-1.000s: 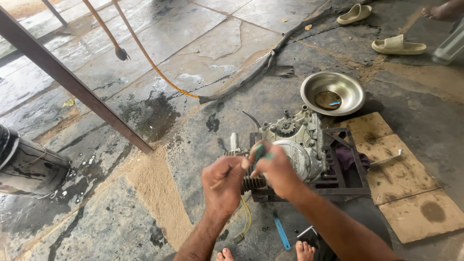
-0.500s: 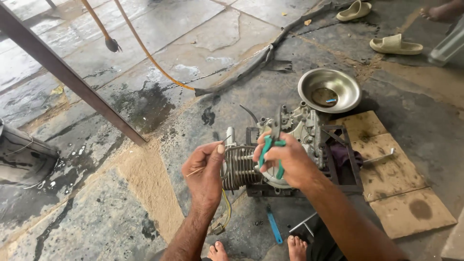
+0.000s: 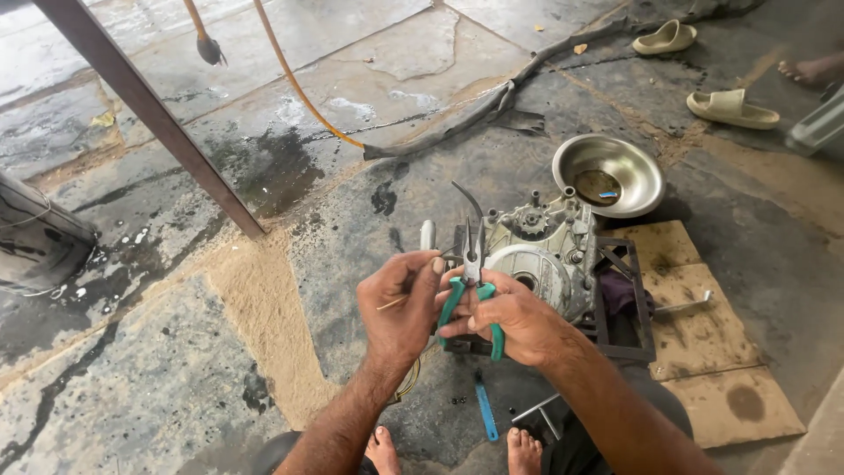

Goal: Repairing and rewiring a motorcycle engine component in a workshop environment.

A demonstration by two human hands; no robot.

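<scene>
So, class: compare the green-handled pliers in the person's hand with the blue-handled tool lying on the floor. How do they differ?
The green-handled pliers are held up in the right hand, with the left hand beside them; the blue-handled tool lies untouched on the floor near the feet. The pliers have two spread handles and thin jaws pointing up; the blue-handled tool shows a single straight handle. Both are hand tools near the engine.

A steel bowl (image 3: 608, 173) sits near two sandals (image 3: 731, 107).

Head view, steeply down, near hands (image 3: 466, 312)
</scene>
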